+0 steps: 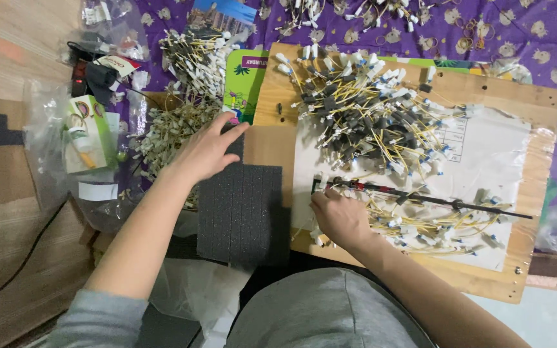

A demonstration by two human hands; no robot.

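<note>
the left hand (pixel 204 151) is lying flat and spread, fingers released, on the upper edge of a dark grey perforated foam sheet (pixel 243 212) that is sitting at the left end of a plywood work board (pixel 536 154). it is pressing on the foam rather than gripping it. the right hand (pixel 340 216) is curling palm-down over the left end of a thin dark rod (pixel 433 198) that is running across a white paper sheet (pixel 491 154) — its fingertips seem to be pinching something small there, though what exactly i cannot tell.

judging by how things are lying, the work looks to be somewhere in the middle. a short row of yellow wire leads with white connectors (pixel 433 225) is lying along and below the rod, just beside the right hand, looking like the handled portion. a much larger heap of yellow leads with grey foam blocks (pixel 369 116) is sitting on the board above the rod, well apart from both hands. more bundles of white-tipped leads (pixel 175 125) are piling up to the left, off the board, on the purple patterned cloth (pixel 536 38) — so plenty seems left.

a green and white carton (pixel 88 132) is resting in clear plastic further left.
</note>
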